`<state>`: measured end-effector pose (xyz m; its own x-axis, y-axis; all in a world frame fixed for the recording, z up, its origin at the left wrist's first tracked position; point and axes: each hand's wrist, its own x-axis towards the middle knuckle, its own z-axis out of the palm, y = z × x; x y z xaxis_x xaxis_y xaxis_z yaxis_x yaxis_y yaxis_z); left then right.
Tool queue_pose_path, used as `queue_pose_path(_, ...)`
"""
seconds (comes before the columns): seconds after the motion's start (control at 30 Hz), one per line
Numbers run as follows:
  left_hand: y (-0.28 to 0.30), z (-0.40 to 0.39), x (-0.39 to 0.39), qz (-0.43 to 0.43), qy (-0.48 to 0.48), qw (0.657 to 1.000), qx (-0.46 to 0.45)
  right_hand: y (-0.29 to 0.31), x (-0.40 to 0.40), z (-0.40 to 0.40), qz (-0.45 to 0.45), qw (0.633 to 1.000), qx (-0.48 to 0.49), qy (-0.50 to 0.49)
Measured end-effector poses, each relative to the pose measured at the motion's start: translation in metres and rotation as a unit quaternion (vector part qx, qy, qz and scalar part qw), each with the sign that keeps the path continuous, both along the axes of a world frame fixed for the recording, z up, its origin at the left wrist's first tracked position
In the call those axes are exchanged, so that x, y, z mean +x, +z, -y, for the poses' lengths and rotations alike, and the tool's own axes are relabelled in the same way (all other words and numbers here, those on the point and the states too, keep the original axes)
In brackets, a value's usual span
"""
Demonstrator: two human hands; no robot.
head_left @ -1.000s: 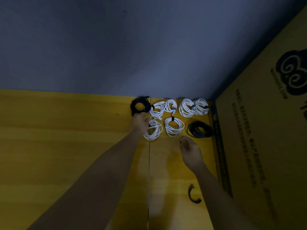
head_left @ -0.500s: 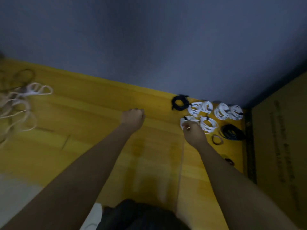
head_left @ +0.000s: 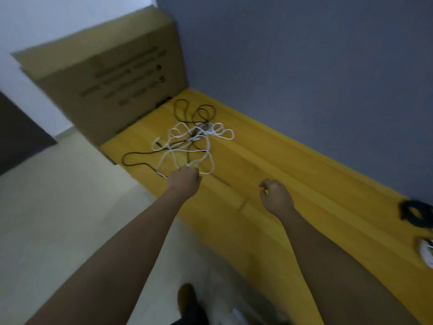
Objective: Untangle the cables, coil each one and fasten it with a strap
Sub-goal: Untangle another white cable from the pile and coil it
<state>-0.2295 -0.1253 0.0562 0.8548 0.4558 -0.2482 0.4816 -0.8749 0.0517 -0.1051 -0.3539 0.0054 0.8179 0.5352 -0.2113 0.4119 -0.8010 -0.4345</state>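
A yellow wooden plank surface (head_left: 269, 188) runs along a dull grey-blue wall (head_left: 304, 55), with pale floor tiles (head_left: 58, 219) beside it and a large brown cardboard box (head_left: 112, 78) standing at its far end.

The left hand (head_left: 185, 180) has its fingers curled into a fist at the near edge of the loose tangle of white and black cables (head_left: 189, 139). A loop of thin white cable (head_left: 206, 158) runs right up to the knuckles, so the fingers look to be gripping it, though the blur hides the contact itself. The right hand (head_left: 276, 197) hovers apart from the tangle, thumb and fingers loosely curled around nothing. Both bare forearms reach forward from the bottom of the view.

Farther out, at the right edge, a coiled black cable (head_left: 416, 213) and part of a coiled white cable (head_left: 426, 254) lie well apart from the pile.

By my reading, the step in hand is picking the next cable out of the tangle. The next move calls for drawing the white strand free slowly. The right hand should come in to hold back the black loops crossing it, since a hard pull would likely drag the whole knot along.
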Motion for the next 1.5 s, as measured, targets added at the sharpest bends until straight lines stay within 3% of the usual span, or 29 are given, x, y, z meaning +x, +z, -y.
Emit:
queue_pose_path(0.17,-0.004,-0.097,-0.041,-0.003,0.038,0.999,-0.014,-0.005,-0.033,-0.134,-0.013,0.998,0.046,0.04)
queue_pose_path(0.33,-0.011,-0.169,-0.044,0.01,0.058,0.997,-0.039,-0.013,-0.033,-0.215,-0.026,0.997,0.053,0.047)
queue_pose_path(0.67,-0.035,-0.308,0.051,-0.014,0.013,0.997,-0.079,-0.053,0.078,-0.312,-0.009,0.997,0.049,-0.054)
queue_pose_path(0.9,-0.048,-0.372,0.145,-0.04,-0.044,0.993,-0.101,-0.066,0.165,-0.358,0.008,0.987,-0.041,-0.155)
queue_pose_path(1.0,-0.056,-0.383,0.177,-0.044,-0.076,0.988,-0.125,-0.074,0.187,-0.379,0.009,0.987,-0.07,-0.146)
queue_pose_path(1.17,-0.072,-0.388,0.222,-0.054,-0.131,0.983,-0.119,-0.107,0.205,-0.393,-0.119,0.955,-0.166,-0.217)
queue_pose_path(1.3,-0.079,-0.386,0.246,-0.064,-0.174,0.976,-0.119,-0.111,0.202,-0.385,-0.052,0.946,-0.009,-0.319)
queue_pose_path(1.4,-0.076,-0.384,0.256,-0.049,-0.206,0.962,-0.172,-0.081,0.198,-0.383,0.025,0.904,0.131,-0.406)
queue_pose_path(1.5,-0.064,-0.38,0.27,-0.026,-0.223,0.941,-0.252,-0.034,0.191,-0.392,0.129,0.849,0.275,-0.433)
